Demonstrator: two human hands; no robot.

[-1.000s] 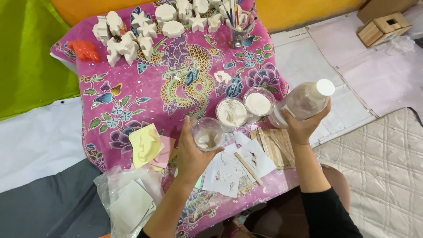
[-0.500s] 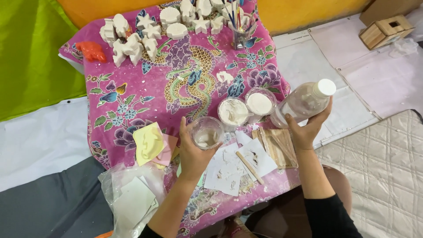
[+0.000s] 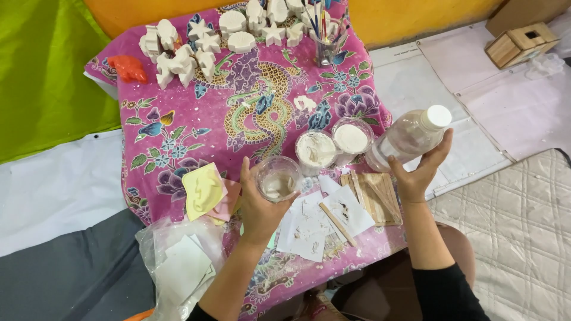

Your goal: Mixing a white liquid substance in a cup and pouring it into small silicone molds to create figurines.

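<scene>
Currently left hand (image 3: 257, 205) fingers wrap a clear plastic cup (image 3: 278, 178) of pale slurry above the pink floral-clothed surface (image 3: 178, 128); right hand (image 3: 416, 172) grips a capped clear plastic bottle (image 3: 409, 137), tilted. Cap on, nothing poured; 2 powder-filled cups (image 3: 333, 144) wait beside.

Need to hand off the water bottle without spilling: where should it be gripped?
Grip the clear bottle around its wide middle body, from below and the near side, as the right hand does. It lies tilted, white cap up-right, so the body gives the broadest hold.
</scene>
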